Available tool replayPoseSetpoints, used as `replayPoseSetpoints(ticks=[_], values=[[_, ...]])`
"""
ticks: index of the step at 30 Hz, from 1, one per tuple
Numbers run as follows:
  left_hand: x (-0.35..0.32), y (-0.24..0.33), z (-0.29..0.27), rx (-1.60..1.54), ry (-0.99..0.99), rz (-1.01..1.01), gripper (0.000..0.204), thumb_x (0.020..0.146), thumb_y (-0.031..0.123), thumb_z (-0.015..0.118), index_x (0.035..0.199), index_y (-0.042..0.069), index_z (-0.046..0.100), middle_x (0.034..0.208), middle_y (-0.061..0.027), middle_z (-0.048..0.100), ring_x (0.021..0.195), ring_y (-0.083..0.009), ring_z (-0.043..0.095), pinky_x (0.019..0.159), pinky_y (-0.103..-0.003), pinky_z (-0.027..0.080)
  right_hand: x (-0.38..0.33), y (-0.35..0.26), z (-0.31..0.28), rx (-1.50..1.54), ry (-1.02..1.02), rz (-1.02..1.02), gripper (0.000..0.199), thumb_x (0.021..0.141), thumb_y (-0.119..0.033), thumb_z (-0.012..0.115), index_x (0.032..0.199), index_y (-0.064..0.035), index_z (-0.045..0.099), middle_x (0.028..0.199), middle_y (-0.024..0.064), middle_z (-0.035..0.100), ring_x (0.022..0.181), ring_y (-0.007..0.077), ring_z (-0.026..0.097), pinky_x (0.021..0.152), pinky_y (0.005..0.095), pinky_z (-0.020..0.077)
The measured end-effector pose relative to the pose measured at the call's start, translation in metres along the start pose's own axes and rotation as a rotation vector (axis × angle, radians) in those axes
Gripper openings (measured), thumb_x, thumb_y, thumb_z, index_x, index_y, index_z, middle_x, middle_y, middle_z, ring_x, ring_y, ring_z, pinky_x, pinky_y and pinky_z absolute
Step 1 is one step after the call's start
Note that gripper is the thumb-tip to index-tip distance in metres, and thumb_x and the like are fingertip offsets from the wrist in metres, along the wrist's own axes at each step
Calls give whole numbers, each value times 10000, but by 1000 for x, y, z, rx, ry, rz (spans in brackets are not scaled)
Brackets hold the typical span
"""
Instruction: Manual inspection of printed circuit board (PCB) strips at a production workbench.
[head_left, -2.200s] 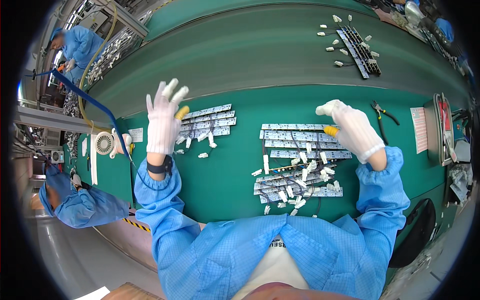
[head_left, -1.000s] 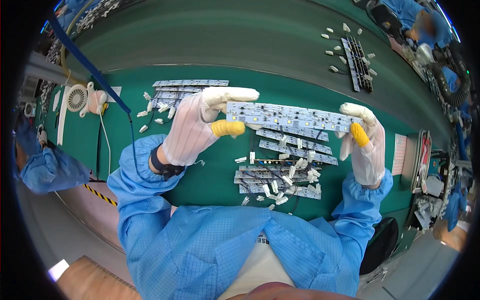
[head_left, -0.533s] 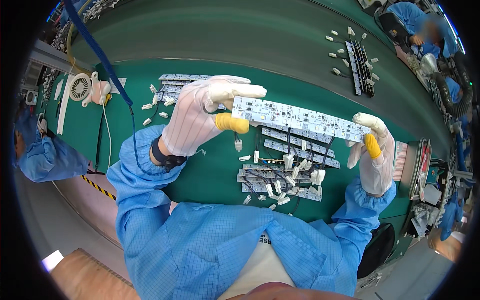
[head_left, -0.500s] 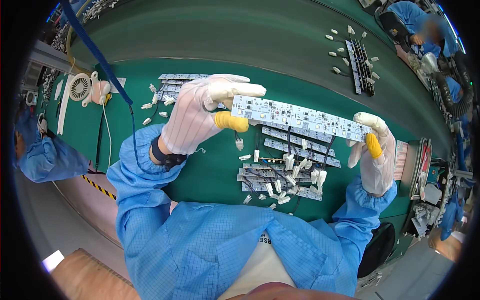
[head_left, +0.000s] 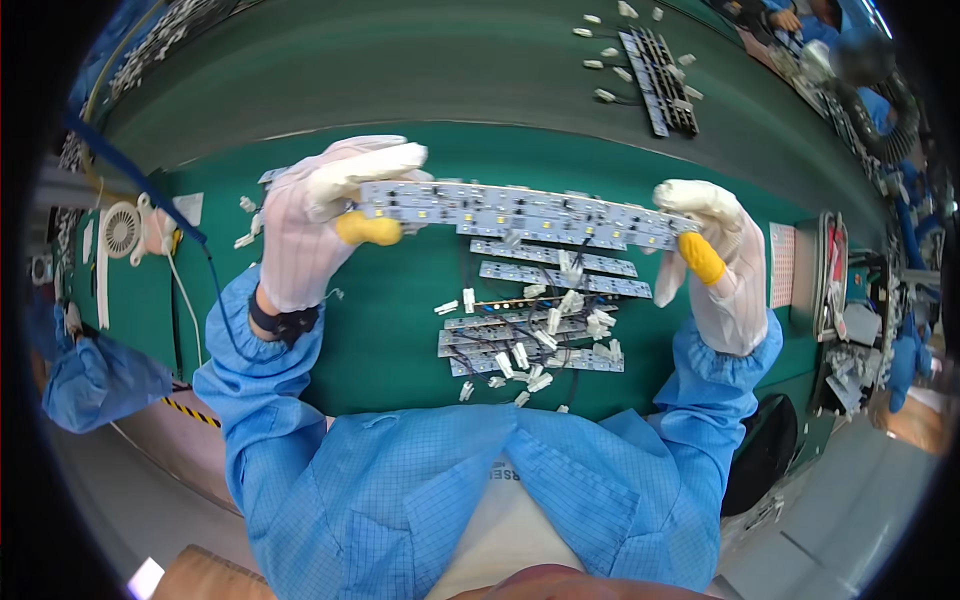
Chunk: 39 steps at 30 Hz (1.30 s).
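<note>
Between my hands a long white LED circuit board strip (head_left: 530, 213) is held up by its two ends, dotted with small chips and square LEDs. My left hand (head_left: 325, 215), in a striped white glove with a yellow thumb tip, pinches its left end. At the right end my right hand (head_left: 715, 250), gloved alike, grips it between thumb and fingers. Below and behind it, more LED strips (head_left: 565, 278) lie on the green mat. A nearer group of strips (head_left: 480, 345) has black wires and white plug connectors (head_left: 520, 356) lying over it.
Beyond the mat, a stack of strips (head_left: 655, 85) with white connectors rests on the dark surface. A small fan (head_left: 123, 231) stands at left, near a hanging blue cord (head_left: 150, 185). At right is a metal rack (head_left: 825, 270). Another person's blue sleeve (head_left: 105, 380) shows at far left.
The whole view has shifted, so the table things sit farther left. My left hand has moved left, away from my right, and the held strip spans more of the picture. Both hands still grip it.
</note>
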<state>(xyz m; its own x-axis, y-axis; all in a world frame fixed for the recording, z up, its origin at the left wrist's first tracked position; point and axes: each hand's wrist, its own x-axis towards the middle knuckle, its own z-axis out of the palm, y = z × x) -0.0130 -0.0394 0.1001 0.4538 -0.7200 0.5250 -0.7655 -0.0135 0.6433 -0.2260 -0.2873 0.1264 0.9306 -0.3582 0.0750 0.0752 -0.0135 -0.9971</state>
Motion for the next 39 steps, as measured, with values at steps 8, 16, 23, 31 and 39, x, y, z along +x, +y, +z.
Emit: replayPoseSetpoints(ticks=[8,16,23,31,39], values=[[-2,-8,1,-100,-26,-61,296,788,119,628,1053,-5,670,1023,-134,686,972,-258,650,837,-315,503,0,0,-9,-24,-50,31,428,865,-202,646,1172,70,524,933,158,625,630,147,618,462,205,503],[-3,-11,4,-89,-7,-69,392,855,235,635,1159,-13,622,1033,-130,678,927,-182,652,808,-276,504,-3,-2,-3,48,-73,6,426,855,-211,665,1165,55,543,971,137,643,591,144,623,485,225,510],[3,-8,6,-189,-69,-354,562,857,443,627,1194,-7,606,1030,-113,674,932,-150,636,795,-249,497,-7,-8,-10,16,-188,25,562,882,-422,620,1204,31,538,1026,120,642,819,139,647,737,252,530],[0,-8,7,-221,-74,-297,482,866,368,627,1161,-14,626,1086,-124,662,964,-181,646,818,-258,503,-5,2,-12,44,-188,-37,515,880,-352,634,1190,46,530,998,138,644,660,161,665,588,244,556],[-1,-10,0,-36,-32,-130,344,796,147,658,1097,-20,654,1087,-107,671,916,-168,661,788,-260,510,1,5,-3,33,-36,1,393,864,-184,617,1165,57,540,1093,152,584,606,173,630,521,232,524]])
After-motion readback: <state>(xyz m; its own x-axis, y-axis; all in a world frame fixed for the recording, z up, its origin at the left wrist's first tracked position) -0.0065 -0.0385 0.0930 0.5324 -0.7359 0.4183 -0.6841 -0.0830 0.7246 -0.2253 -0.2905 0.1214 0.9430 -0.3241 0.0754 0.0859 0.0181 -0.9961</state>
